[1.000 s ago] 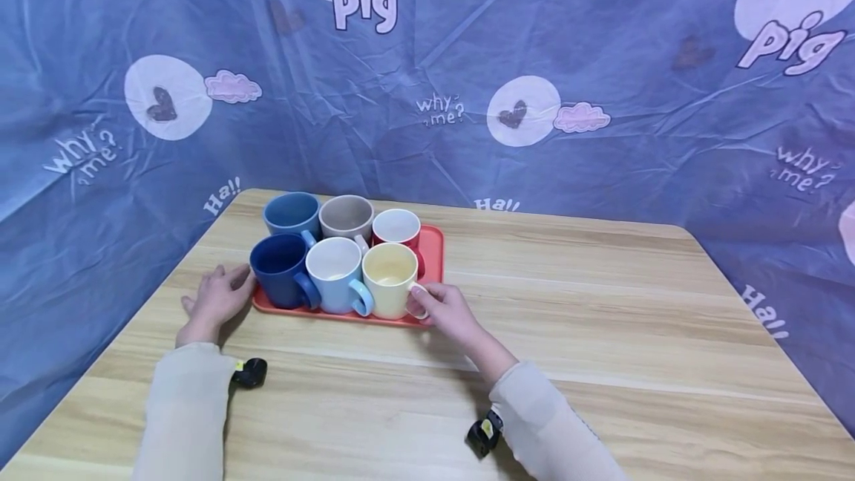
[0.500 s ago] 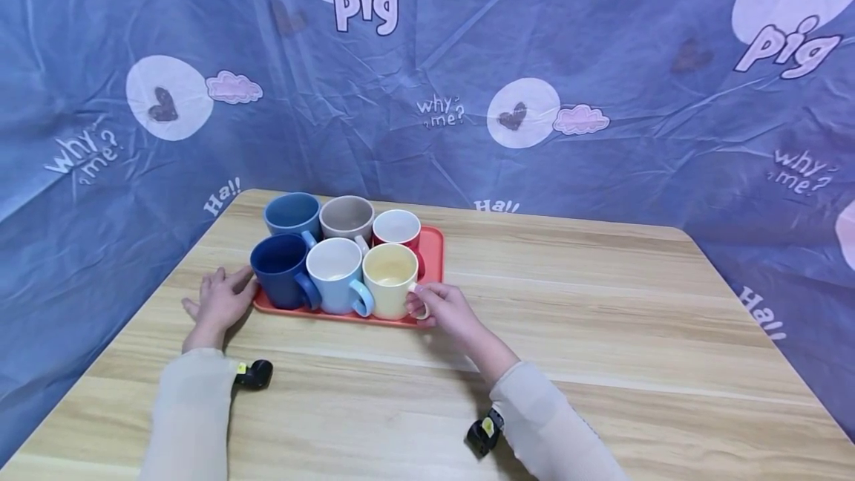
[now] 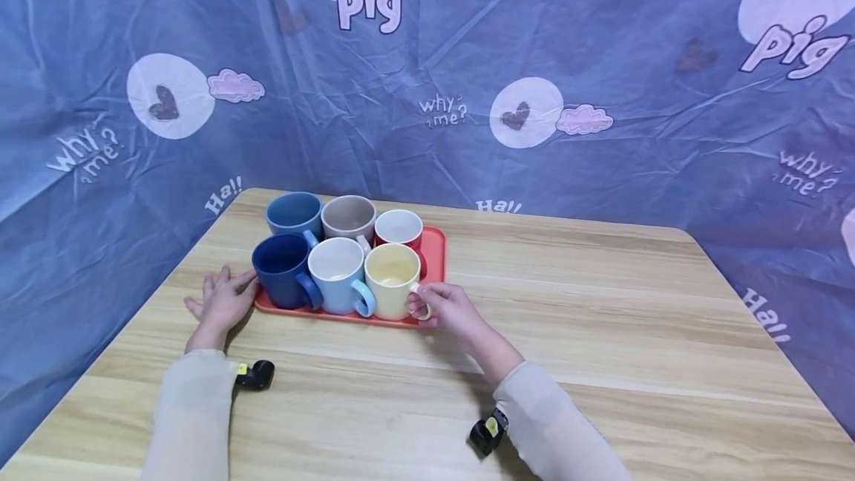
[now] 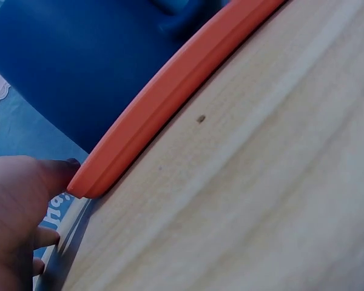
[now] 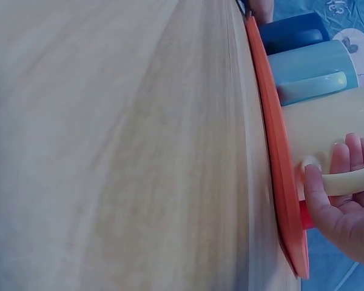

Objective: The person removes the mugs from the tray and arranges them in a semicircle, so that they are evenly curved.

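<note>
Six mugs on one red-orange tray [image 3: 436,247], just left of centre in the head view, with a hand at each end. Our front row, left to right: dark blue mug [image 3: 277,280], light blue mug [image 3: 334,294] with a white inside, cream mug [image 3: 386,301]. Behind those we can see a teal mug [image 3: 294,211], a grey mug [image 3: 348,215] and a red mug [image 3: 399,227], white inside. They're all upright and packed close, and the front three have their handles out toward the right of the frame.

The right hand [image 3: 454,312], around the middle of the frame, has the cream mug's handle pinched between thumb and fingers; the right wrist view gives us a good look at that. The mug is at the tray's front right corner.

The left hand [image 3: 225,306] is over at left, beside the dark blue mug. Its fingers are spread apart, not wrapped round anything, and in the left wrist view one digit touches the tray's corner. How hard it's pressing, we can't tell.

Pale sleeves [image 3: 190,414] come in from the bottom, the table [image 3: 634,332] is light woodgrain, and a blue printed backdrop [image 3: 374,125] fills the upper half.
</note>
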Tool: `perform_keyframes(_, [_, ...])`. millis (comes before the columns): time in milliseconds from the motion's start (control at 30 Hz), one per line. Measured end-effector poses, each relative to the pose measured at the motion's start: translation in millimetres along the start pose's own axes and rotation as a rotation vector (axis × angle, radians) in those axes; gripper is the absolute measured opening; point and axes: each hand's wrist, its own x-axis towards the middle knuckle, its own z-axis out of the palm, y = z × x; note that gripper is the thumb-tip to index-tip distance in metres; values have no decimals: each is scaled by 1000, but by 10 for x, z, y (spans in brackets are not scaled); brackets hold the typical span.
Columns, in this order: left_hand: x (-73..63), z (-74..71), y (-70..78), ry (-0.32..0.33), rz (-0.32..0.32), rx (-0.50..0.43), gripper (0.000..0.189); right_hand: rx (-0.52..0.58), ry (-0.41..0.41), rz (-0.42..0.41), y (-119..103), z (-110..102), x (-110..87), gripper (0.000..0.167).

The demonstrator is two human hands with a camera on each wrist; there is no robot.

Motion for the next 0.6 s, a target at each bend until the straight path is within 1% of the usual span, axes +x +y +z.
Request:
perform_keyframes(333, [19,-6,16,-22,1,2,51,64,17,76,-52,-18,-20,24])
perform_keyframes(600, [7,-5,10,-22,2,-13,49,24,26,114,-80,-26,-14,23])
